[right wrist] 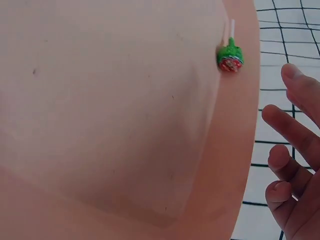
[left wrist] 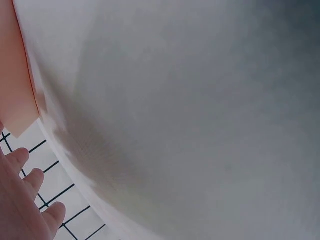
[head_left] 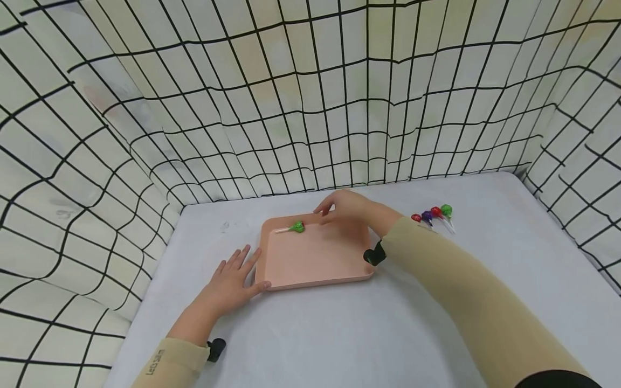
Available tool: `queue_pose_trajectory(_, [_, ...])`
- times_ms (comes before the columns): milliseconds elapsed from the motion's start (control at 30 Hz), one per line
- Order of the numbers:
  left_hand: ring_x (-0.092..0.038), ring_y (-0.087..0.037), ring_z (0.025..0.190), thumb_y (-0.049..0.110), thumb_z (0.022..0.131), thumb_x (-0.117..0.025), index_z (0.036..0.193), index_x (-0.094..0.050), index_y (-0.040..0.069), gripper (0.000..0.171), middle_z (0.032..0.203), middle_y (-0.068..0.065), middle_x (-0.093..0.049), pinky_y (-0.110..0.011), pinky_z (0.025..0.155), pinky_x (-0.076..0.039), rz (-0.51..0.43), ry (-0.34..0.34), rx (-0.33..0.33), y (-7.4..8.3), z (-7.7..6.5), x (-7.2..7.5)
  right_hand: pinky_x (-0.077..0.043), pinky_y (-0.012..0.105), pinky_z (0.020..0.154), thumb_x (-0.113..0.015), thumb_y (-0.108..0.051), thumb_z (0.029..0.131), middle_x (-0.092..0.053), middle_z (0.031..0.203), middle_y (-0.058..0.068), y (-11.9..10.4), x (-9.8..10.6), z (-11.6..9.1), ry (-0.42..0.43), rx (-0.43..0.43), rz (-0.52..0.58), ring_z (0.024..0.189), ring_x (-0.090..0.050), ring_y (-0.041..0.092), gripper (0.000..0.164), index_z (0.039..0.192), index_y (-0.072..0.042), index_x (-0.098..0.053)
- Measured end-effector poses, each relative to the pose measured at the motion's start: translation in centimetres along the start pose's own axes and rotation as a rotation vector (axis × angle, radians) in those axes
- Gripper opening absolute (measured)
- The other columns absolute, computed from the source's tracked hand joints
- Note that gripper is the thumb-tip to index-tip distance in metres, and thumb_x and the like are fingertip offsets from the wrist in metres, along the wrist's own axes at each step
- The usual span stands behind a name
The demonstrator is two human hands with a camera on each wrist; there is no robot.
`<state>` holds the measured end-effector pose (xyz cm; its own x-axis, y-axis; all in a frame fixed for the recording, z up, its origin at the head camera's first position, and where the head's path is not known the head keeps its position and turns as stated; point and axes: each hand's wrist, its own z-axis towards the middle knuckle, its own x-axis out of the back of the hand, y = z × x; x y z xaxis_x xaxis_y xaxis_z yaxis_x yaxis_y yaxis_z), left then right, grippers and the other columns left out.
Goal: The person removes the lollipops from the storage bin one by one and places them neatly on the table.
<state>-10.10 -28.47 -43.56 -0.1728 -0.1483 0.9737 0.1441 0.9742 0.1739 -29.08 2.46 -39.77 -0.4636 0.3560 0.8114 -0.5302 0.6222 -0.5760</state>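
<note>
On the white table lies a shallow pink tray [head_left: 317,264]. One lollipop with a green and red wrapper [head_left: 298,227] rests inside it near the far left corner, its stick pointing left; the right wrist view also shows this lollipop [right wrist: 230,57]. My left hand [head_left: 230,285] is beside the tray's left end, fingers spread and thumb at the near left corner. Over the tray's far edge, right of the lollipop, hovers my right hand [head_left: 350,209]. Its fingers [right wrist: 290,127] are loosely bent and hold nothing.
To the right of the tray, several lollipops in red, purple and green wrappers [head_left: 436,212] lie in a row, partly behind the right sleeve. White walls with a black grid [head_left: 310,108] stand along the table's back and sides.
</note>
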Motion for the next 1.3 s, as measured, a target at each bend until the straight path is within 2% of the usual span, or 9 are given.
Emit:
queue_pose_trajectory(133, [-0.014,-0.042,0.149,0.073,0.088,-0.052,0.160,-0.021,0.019,0.095,0.164,-0.016,-0.015,-0.064,0.117,-0.013,-0.003,-0.002,-0.003,0.1,0.1,-0.2,-0.046,0.030,0.091,-0.075,-0.033,0.088,-0.068,0.099,-0.012,-0.5,-0.8,0.8,-0.020,0.005,0.008,0.102,-0.057,0.011,0.034,0.121,-0.027,-0.073])
queue_pose_trajectory(300, [-0.013,-0.041,0.149,0.077,0.087,-0.048,0.160,-0.020,0.020,0.097,0.165,-0.016,-0.015,-0.063,0.117,-0.012,-0.006,-0.009,-0.004,0.2,0.2,-0.3,-0.048,0.029,0.084,-0.075,-0.038,0.088,-0.068,0.094,-0.013,-1.2,-1.5,1.4,-0.046,-0.010,0.006,0.093,-0.058,0.010,0.032,0.119,-0.028,-0.074])
queue_pose_trajectory(467, [-0.013,-0.041,0.150,0.078,0.086,-0.048,0.160,-0.021,0.020,0.098,0.165,-0.015,-0.014,-0.063,0.117,-0.012,-0.001,-0.011,0.002,0.3,0.3,-0.2,-0.049,0.029,0.078,-0.074,-0.037,0.089,-0.068,0.090,-0.012,-1.9,-1.8,1.7,-0.047,0.008,-0.083,0.086,-0.059,0.011,0.033,0.120,-0.025,-0.074])
queue_pose_trajectory(633, [-0.012,-0.041,0.150,0.075,0.087,-0.051,0.160,-0.021,0.019,0.097,0.164,-0.016,-0.015,-0.064,0.117,-0.012,-0.007,-0.015,0.004,0.3,0.2,0.0,-0.048,0.028,0.081,-0.075,-0.036,0.089,-0.067,0.089,-0.012,-2.4,-2.2,1.9,-0.059,-0.022,-0.117,0.088,-0.058,0.011,0.035,0.122,-0.026,-0.073])
queue_pose_trajectory(767, [-0.013,-0.041,0.149,0.074,0.087,-0.052,0.160,-0.021,0.019,0.096,0.164,-0.016,-0.015,-0.064,0.117,-0.012,-0.012,-0.016,0.005,0.2,0.1,0.0,-0.047,0.027,0.075,-0.075,-0.038,0.089,-0.065,0.086,-0.010,-2.5,-2.8,2.4,-0.080,-0.016,-0.160,0.085,-0.057,0.012,0.037,0.123,-0.026,-0.071])
queue_pose_trajectory(900, [-0.013,-0.041,0.149,0.074,0.087,-0.052,0.160,-0.022,0.019,0.096,0.164,-0.016,-0.016,-0.064,0.117,-0.012,-0.015,-0.016,0.002,0.0,0.1,-0.2,-0.042,0.027,0.068,-0.073,-0.039,0.090,-0.060,0.079,-0.008,-2.5,-3.5,3.1,-0.103,0.020,-0.216,0.080,-0.054,0.012,0.029,0.115,-0.025,-0.070])
queue_pose_trajectory(1167, [-0.013,-0.041,0.149,0.073,0.088,-0.053,0.160,-0.021,0.019,0.095,0.164,-0.016,-0.016,-0.064,0.117,-0.012,-0.018,-0.015,-0.001,-0.1,0.1,-0.2,-0.037,0.027,0.068,-0.070,-0.037,0.091,-0.050,0.073,-0.008,-3.0,-4.2,3.7,-0.131,0.017,-0.275,0.076,-0.050,0.012,0.018,0.094,-0.022,-0.062])
queue_pose_trajectory(1300, [-0.013,-0.041,0.149,0.072,0.088,-0.053,0.160,-0.021,0.019,0.095,0.164,-0.016,-0.016,-0.064,0.117,-0.012,-0.014,-0.015,0.004,-0.1,0.1,-0.1,-0.037,0.027,0.068,-0.070,-0.033,0.090,-0.050,0.074,-0.008,-3.2,-4.2,3.9,-0.135,0.019,-0.284,0.077,-0.050,0.012,0.016,0.090,-0.021,-0.059])
